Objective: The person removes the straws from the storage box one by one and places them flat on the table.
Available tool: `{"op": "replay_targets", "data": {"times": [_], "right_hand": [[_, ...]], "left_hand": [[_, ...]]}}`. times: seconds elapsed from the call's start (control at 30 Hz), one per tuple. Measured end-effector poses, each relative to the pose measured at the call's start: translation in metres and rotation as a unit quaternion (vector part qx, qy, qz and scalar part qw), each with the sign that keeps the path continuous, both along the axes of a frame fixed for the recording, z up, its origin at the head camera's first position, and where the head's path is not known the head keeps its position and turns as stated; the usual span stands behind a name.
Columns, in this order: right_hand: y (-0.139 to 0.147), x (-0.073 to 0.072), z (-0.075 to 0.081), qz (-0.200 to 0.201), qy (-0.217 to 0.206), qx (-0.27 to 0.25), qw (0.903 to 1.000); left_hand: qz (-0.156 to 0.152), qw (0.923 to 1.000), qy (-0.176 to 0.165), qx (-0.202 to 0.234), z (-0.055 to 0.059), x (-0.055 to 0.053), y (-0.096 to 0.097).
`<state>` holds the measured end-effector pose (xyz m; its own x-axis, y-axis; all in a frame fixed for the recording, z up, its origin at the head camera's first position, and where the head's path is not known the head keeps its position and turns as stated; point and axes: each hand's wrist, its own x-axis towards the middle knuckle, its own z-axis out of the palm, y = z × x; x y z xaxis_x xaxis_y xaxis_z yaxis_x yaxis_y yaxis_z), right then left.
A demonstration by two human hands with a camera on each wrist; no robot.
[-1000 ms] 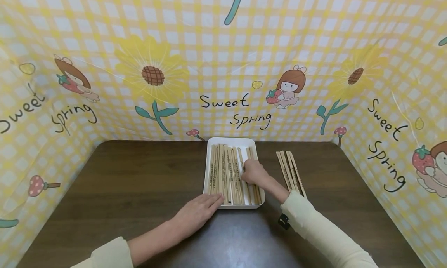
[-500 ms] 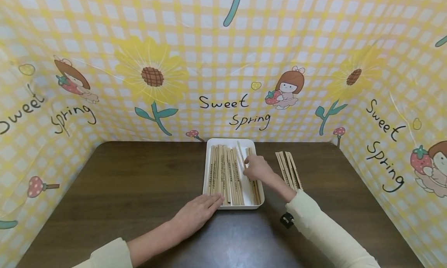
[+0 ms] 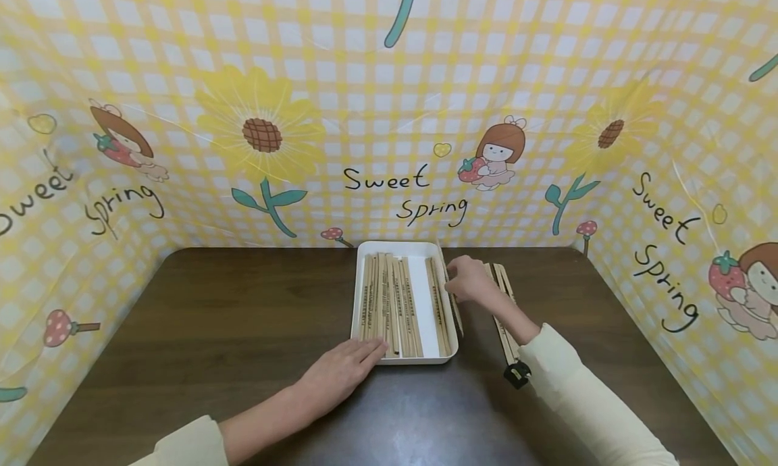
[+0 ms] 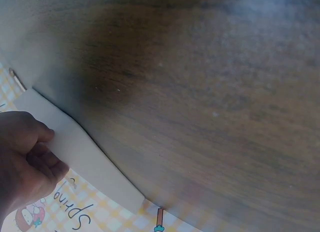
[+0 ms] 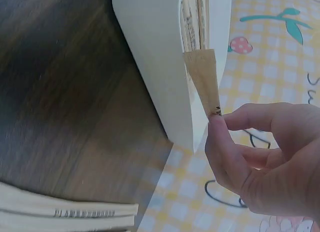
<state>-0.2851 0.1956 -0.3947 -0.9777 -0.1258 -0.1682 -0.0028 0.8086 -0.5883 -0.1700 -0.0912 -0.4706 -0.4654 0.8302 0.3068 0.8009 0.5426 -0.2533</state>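
Note:
A white tray (image 3: 395,360) holds several paper-wrapped chopsticks (image 3: 383,304), most on its left, a few along its right wall. At the tray's front left corner, my left hand (image 3: 343,371) holds the rim, fingers over it and thumb against the outer wall (image 4: 85,147) in the left wrist view. My right hand (image 3: 471,280) pinches one wrapped pair of chopsticks (image 5: 202,76) between thumb and fingertips. This pair is raised beside the tray's right wall and tilted. More wrapped chopsticks (image 3: 504,317) lie on the table right of the tray, partly hidden by the right forearm.
The brown wooden table (image 3: 255,304) extends on both sides of the tray. A yellow checked cloth (image 3: 377,115) with printed flowers and lettering stands around its back and sides. A black wrist device (image 3: 517,374) sits under the right sleeve.
My right hand has lifted a wrapped pair of chopsticks out of the tray and moved right past its side wall. A wider white gap shows inside the tray. The left hand stays put.

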Motion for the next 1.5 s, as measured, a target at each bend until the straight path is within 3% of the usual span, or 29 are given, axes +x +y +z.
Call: {"op": "replay_targets", "data": {"times": [0.3,0.97,1.5], "right_hand": [[0.025,0.000,0.002,-0.012,0.002,0.039,0.9992],[0.086,0.011,-0.019,-0.020,-0.024,0.062,0.9976],[0.118,0.019,-0.034,-0.028,-0.005,0.074,0.9969]], "left_hand": [[0.000,1.0000,-0.003,0.003,-0.003,0.000,-0.001],[0.004,0.9999,-0.012,-0.010,0.000,-0.001,-0.001],[0.008,0.9997,-0.016,-0.014,-0.001,-0.001,0.000]]}}
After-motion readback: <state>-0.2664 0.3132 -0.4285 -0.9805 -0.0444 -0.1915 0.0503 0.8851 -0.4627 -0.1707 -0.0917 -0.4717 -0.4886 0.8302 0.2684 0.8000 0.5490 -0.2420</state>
